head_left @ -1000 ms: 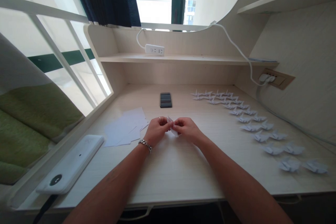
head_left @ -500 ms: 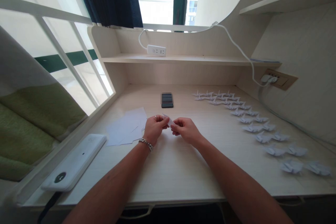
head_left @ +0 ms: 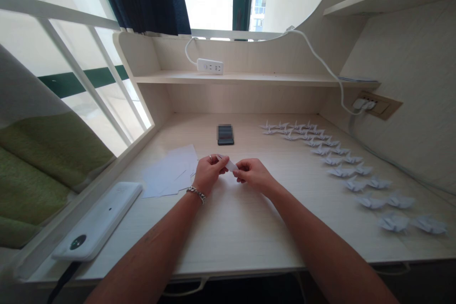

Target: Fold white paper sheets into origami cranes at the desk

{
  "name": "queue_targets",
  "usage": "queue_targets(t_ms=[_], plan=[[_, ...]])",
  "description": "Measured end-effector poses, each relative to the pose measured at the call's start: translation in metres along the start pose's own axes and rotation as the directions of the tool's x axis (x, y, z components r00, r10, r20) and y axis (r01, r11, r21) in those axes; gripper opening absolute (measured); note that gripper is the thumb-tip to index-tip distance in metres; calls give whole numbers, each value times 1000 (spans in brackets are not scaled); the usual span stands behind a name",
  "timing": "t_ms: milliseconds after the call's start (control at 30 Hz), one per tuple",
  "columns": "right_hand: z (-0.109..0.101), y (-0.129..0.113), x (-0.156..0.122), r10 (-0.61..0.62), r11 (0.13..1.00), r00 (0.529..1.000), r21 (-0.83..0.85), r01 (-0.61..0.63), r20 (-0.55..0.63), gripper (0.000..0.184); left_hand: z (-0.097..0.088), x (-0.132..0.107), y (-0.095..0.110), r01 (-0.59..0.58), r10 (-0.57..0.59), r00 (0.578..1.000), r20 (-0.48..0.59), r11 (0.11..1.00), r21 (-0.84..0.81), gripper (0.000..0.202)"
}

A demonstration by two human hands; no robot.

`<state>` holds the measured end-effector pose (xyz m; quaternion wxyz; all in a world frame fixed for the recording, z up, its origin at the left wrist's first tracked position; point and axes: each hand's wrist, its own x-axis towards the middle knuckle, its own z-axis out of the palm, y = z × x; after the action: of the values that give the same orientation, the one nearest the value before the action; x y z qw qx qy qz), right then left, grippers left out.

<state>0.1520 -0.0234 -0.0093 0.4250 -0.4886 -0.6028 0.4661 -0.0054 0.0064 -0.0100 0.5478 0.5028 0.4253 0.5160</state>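
**Both hands pinch one folded paper at mid-bench**

Head view. The left hand (head_left: 208,172) and the right hand (head_left: 253,175) meet just above the pale wooden bench (head_left: 242,228), near its middle. Each grip is closed, thumb against fingers, on the small folded white paper piece (head_left: 231,166), which spans the gap between them as a narrow slanted strip. A silver chain bracelet (head_left: 197,193) sits on the left wrist.

Room and edges: bare bench lies at 6 o'clock of the hands down to the front edge, and more at 12 o'clock up to the dark rectangular phone (head_left: 225,134). At 9 o'clock the loose white paper sheets (head_left: 171,171) lie just beside the left hand. Farther out at 8 o'clock, a flat white plastic device with a round dark button (head_left: 96,221) lies along the left edge. From 1 to 4 o'clock a curved double row of small white folded paper cranes (head_left: 342,166) runs toward the right front corner, well apart from the right hand. A white power strip (head_left: 210,66) lies on the shelf above the bench's back wall.

Writing: the phone's face is blurred and cannot be read; the marks on the white device are too small to tell.

Against a second ago: the hands stay in about the same spot. The paper piece then hung lower between the fingertips; now it lies flatter and longer. The sheets, phone and cranes have not shifted.
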Motion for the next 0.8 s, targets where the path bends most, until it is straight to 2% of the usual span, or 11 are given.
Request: queue_targets(t_ms=[133, 333, 500, 633, 800], plan=[[2, 1, 1, 3, 999, 1000, 52, -2, -24, 18, -2, 1, -3, -31, 31, 999, 7, 997, 69, 30], [7, 4, 4, -17, 992, 998, 126, 25, -64, 26, 2, -2, -1, -35, 35, 999, -13, 999, 18, 28], [7, 4, 4, 15, 984, 998, 178, -3, -66, 28, 3, -4, 2, -25, 26, 999, -28, 1000, 5, 28], [6, 3, 4, 18, 987, 997, 159, -7, -71, 25, 2, -3, 2, -23, 23, 999, -32, 1000, -5, 29], [5, 4, 5, -68, 992, 988, 99, 81, -135, 23, 1, -1, -1, -37, 37, 999, -9, 997, 70, 30]])
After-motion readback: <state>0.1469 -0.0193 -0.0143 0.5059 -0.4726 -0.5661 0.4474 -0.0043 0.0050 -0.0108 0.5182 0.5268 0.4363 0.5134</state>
